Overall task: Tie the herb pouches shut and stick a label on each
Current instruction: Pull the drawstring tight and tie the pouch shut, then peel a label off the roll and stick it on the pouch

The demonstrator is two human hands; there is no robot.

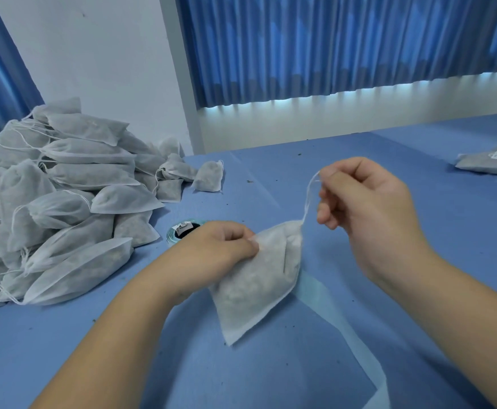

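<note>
Herb pouch (pixel 256 278), white and gauzy with dark filling showing through, hangs tilted just above the blue bench (pixel 418 276), between the two hands. The left grip (pixel 220 246) pinches the pouch's upper left corner, thumb and fingertips closed on the fabric. The right grip (pixel 368 208) is up and to the right of the pouch, clear of the cloth, with fingers curled and pinching the white drawstring (pixel 309 199). The drawstring runs in a slack line from the pouch's top right corner to those fingers. A pile of pouches (pixel 64 187) sits at the left of the bench, strings trailing. A label roll (pixel 182 228) lies just behind the left grip. A pale blue strip (pixel 329 305) lies on the bench below the pouch. Far right rests a labelled pouch (pixel 492 160).
</note>
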